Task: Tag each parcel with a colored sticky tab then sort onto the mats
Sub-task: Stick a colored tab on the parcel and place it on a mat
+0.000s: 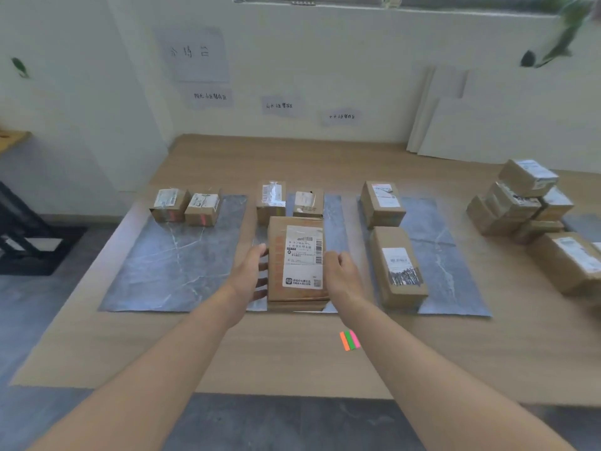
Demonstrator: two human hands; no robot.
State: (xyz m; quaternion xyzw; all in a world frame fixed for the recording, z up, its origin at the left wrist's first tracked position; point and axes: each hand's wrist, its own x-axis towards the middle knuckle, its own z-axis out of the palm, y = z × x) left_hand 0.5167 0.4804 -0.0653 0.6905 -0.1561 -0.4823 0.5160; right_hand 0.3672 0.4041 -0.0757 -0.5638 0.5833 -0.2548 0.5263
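A large cardboard parcel point(297, 262) with a white shipping label lies on the middle grey mat point(335, 219). My left hand point(252, 273) holds its left side, fingers curled around the edge. My right hand point(340, 271) grips its right side. Two smaller parcels point(289, 201) sit behind it on the same mat. On the left mat point(175, 262) stand two small parcels point(185, 205) with coloured tabs on their fronts. The right mat point(445, 258) bears two parcels point(395, 265). A pad of orange, green and pink sticky tabs point(349, 340) lies on the wooden table near my right forearm.
A pile of several untagged-looking parcels point(523, 203) sits at the table's right end. White boards point(487, 125) lean against the wall behind. Paper labels point(279, 105) hang on the wall above each mat. A black rack point(22, 236) stands on the floor at left.
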